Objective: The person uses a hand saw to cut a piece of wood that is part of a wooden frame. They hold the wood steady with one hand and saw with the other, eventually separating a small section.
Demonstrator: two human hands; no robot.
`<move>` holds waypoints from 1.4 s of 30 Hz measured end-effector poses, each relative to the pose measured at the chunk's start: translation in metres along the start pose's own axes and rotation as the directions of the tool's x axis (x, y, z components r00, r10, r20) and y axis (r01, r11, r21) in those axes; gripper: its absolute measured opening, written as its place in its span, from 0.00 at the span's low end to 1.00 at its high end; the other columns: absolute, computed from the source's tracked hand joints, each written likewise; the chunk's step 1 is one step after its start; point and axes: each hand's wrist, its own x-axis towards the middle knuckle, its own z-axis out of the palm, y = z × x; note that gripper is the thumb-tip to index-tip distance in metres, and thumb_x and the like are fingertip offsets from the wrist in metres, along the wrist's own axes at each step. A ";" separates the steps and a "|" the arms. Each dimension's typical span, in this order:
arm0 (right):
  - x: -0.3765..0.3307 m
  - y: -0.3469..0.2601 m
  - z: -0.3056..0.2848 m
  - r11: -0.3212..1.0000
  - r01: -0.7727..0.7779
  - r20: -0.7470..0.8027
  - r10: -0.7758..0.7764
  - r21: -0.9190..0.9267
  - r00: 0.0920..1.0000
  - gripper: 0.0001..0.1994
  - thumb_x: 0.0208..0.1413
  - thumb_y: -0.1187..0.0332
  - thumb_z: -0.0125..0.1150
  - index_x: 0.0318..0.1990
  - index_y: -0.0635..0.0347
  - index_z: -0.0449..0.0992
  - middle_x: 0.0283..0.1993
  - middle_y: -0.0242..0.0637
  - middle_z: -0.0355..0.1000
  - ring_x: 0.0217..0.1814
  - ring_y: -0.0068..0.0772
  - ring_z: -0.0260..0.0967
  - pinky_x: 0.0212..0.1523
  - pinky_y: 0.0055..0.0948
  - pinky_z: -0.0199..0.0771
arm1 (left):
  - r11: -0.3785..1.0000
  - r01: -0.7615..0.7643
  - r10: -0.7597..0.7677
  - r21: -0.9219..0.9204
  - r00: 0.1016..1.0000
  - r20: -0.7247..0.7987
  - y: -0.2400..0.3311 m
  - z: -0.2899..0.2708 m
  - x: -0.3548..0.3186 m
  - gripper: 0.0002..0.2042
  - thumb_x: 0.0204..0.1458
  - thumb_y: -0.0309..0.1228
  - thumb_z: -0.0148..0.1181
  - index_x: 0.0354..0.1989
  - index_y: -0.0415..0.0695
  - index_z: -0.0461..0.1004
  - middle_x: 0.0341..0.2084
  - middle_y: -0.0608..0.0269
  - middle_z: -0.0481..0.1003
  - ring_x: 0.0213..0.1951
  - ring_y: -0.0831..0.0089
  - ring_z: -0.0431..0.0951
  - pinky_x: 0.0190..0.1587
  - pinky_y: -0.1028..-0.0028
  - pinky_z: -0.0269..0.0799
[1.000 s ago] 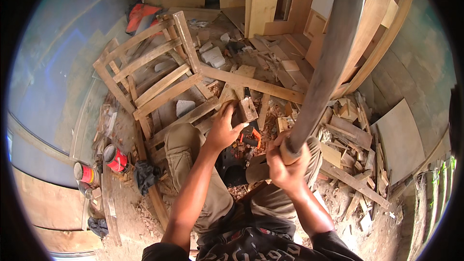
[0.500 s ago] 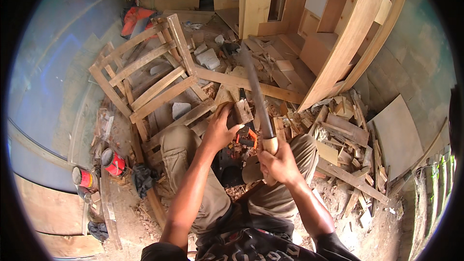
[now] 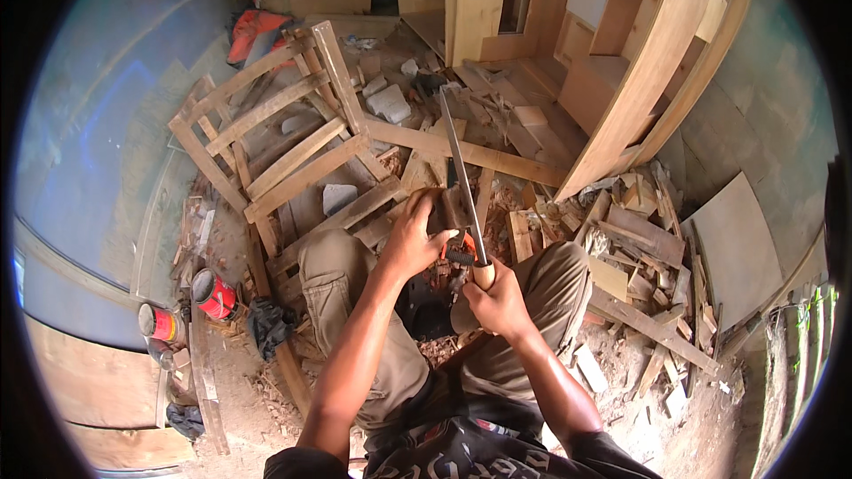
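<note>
Right now, the left hand is curled about a short brown wooden block near the centre of the frame, fingers on its far side and thumb below. Just right of it, the right hand is closed around the pale wooden handle of a long grey-bladed knife. The blade runs up and slightly left past the block's right side, its narrow profile toward me; whether it touches the wood I cannot tell.

To my eye, the step in hand is trimming that side of the block with downward cuts. The next move seems to call for a firm left grip, fingertips well away from the edge, and a blade lined up with the face being cut.

Just below the block, partly hidden, lies an orange-and-black tool, between knees in khaki trousers. Beyond the hands, a long flat brown plank crosses the middle of the frame. Upper left of centre, a slatted wooden frame sits tilted, with pale grey chunks of rubble to its right. Toward the right side there is a jumbled heap of wood offcuts, below tall pale wooden boards. At lower left stand two red cans, with a crumpled black plastic bag close by.
</note>
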 end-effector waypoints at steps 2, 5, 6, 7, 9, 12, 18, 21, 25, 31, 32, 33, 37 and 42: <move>0.004 0.008 -0.007 0.988 -0.026 0.136 0.005 0.155 0.991 0.11 0.51 0.75 0.57 0.43 0.67 0.75 0.29 0.33 0.75 0.28 0.24 0.72 0.31 0.29 0.74 | 1.000 0.000 0.000 -0.016 1.000 -0.004 -0.003 0.001 0.001 0.35 0.49 0.31 0.71 0.65 0.39 0.61 0.61 0.44 0.65 0.63 0.42 0.67 0.63 0.54 0.67; 0.007 0.012 -0.020 0.957 -0.110 0.287 0.029 0.269 0.958 0.05 0.52 0.77 0.56 0.37 0.64 0.72 0.26 0.31 0.70 0.22 0.21 0.67 0.24 0.25 0.67 | 1.000 0.002 -0.002 -0.014 1.000 -0.003 0.000 0.005 0.003 0.34 0.49 0.29 0.71 0.65 0.37 0.62 0.60 0.45 0.66 0.62 0.45 0.69 0.62 0.57 0.69; 0.008 0.016 -0.023 0.947 -0.122 0.302 0.027 0.298 0.953 0.04 0.53 0.79 0.57 0.34 0.63 0.69 0.24 0.30 0.67 0.21 0.20 0.64 0.21 0.25 0.63 | 1.000 0.009 -0.009 -0.014 1.000 -0.008 0.002 0.007 0.004 0.34 0.48 0.28 0.71 0.64 0.36 0.63 0.59 0.45 0.67 0.61 0.47 0.71 0.61 0.59 0.71; 0.008 0.017 -0.024 0.934 -0.134 0.320 0.023 0.330 0.947 0.06 0.54 0.80 0.57 0.32 0.61 0.66 0.21 0.29 0.64 0.19 0.20 0.62 0.19 0.24 0.60 | 1.000 0.017 -0.017 -0.008 1.000 -0.013 0.004 0.008 0.004 0.33 0.47 0.26 0.71 0.63 0.35 0.64 0.58 0.45 0.68 0.60 0.49 0.73 0.60 0.61 0.73; 0.006 0.014 -0.023 0.876 -0.186 0.340 0.026 0.445 0.940 0.06 0.54 0.81 0.57 0.33 0.61 0.67 0.22 0.30 0.63 0.19 0.20 0.61 0.19 0.23 0.59 | 1.000 -0.007 0.007 -0.011 1.000 0.001 0.006 0.007 0.005 0.34 0.49 0.30 0.70 0.64 0.36 0.63 0.60 0.45 0.67 0.62 0.46 0.69 0.62 0.58 0.69; 0.005 0.013 -0.029 0.825 -0.247 0.382 0.040 0.509 0.923 0.06 0.55 0.82 0.56 0.36 0.62 0.67 0.24 0.31 0.62 0.19 0.20 0.59 0.19 0.23 0.59 | 0.998 -0.057 0.057 0.010 0.998 0.007 0.002 0.011 0.008 0.34 0.50 0.31 0.71 0.65 0.36 0.62 0.60 0.44 0.67 0.62 0.46 0.69 0.63 0.58 0.69; 0.006 0.024 -0.027 0.686 -0.349 0.461 0.022 0.639 0.887 0.08 0.54 0.81 0.56 0.38 0.60 0.66 0.29 0.33 0.64 0.19 0.20 0.60 0.18 0.23 0.61 | 1.000 0.002 -0.003 0.005 0.999 0.049 0.006 0.009 0.008 0.34 0.50 0.28 0.72 0.65 0.34 0.62 0.61 0.45 0.67 0.62 0.52 0.71 0.64 0.61 0.71; 0.008 0.029 -0.023 0.674 -0.363 0.478 0.017 0.643 0.878 0.09 0.54 0.81 0.55 0.39 0.60 0.65 0.29 0.33 0.64 0.19 0.20 0.59 0.18 0.22 0.60 | 1.000 -0.030 0.030 0.004 0.998 0.057 -0.003 0.004 0.007 0.36 0.50 0.30 0.72 0.66 0.37 0.62 0.60 0.45 0.68 0.63 0.47 0.69 0.62 0.55 0.70; 0.009 0.021 -0.017 0.690 -0.350 0.426 0.066 0.634 0.902 0.09 0.54 0.83 0.55 0.37 0.59 0.64 0.26 0.31 0.61 0.18 0.20 0.57 0.18 0.23 0.59 | 0.927 0.018 -0.012 -0.375 1.000 0.018 0.016 -0.007 0.004 0.34 0.52 0.29 0.72 0.67 0.39 0.63 0.61 0.50 0.68 0.64 0.56 0.70 0.62 0.54 0.73; 0.003 0.022 -0.001 0.655 -0.363 0.458 0.030 0.663 0.889 0.10 0.55 0.83 0.55 0.35 0.57 0.63 0.25 0.28 0.59 0.19 0.19 0.57 0.19 0.24 0.58 | 0.888 -0.037 0.001 -0.459 0.997 -0.078 0.036 -0.008 -0.004 0.30 0.55 0.27 0.70 0.66 0.39 0.66 0.65 0.54 0.62 0.66 0.62 0.66 0.59 0.62 0.78; 0.004 0.022 0.003 0.634 -0.384 0.473 0.032 0.672 0.880 0.10 0.55 0.83 0.55 0.35 0.57 0.63 0.25 0.28 0.58 0.19 0.19 0.56 0.19 0.24 0.58 | 0.896 -0.026 -0.018 -0.444 0.995 -0.095 0.034 -0.008 -0.006 0.30 0.55 0.27 0.70 0.65 0.39 0.66 0.64 0.53 0.64 0.64 0.62 0.69 0.57 0.63 0.79; 0.005 0.022 0.006 0.612 -0.405 0.488 0.034 0.680 0.872 0.10 0.54 0.83 0.55 0.34 0.57 0.63 0.24 0.27 0.58 0.18 0.19 0.55 0.19 0.24 0.57 | 0.903 -0.015 -0.036 -0.429 0.993 -0.112 0.034 -0.008 -0.008 0.29 0.55 0.28 0.70 0.65 0.39 0.67 0.62 0.53 0.65 0.62 0.63 0.71 0.56 0.65 0.80; 0.006 0.019 0.022 0.348 -0.565 0.619 -0.062 0.748 0.783 0.09 0.54 0.83 0.55 0.35 0.58 0.64 0.21 0.26 0.56 0.14 0.18 0.51 0.17 0.24 0.54 | 0.860 -0.028 -0.048 -0.510 0.990 -0.135 0.018 -0.020 -0.014 0.24 0.58 0.26 0.67 0.62 0.37 0.69 0.58 0.55 0.70 0.58 0.67 0.74 0.56 0.66 0.80; 0.021 -0.006 0.015 0.663 -0.308 0.343 0.082 0.683 0.936 0.07 0.56 0.81 0.56 0.33 0.59 0.66 0.22 0.27 0.60 0.16 0.18 0.55 0.16 0.23 0.55 | 0.897 0.154 -0.164 -0.414 0.986 0.012 0.000 -0.021 -0.010 0.34 0.55 0.28 0.70 0.69 0.40 0.61 0.67 0.52 0.63 0.69 0.59 0.64 0.69 0.56 0.64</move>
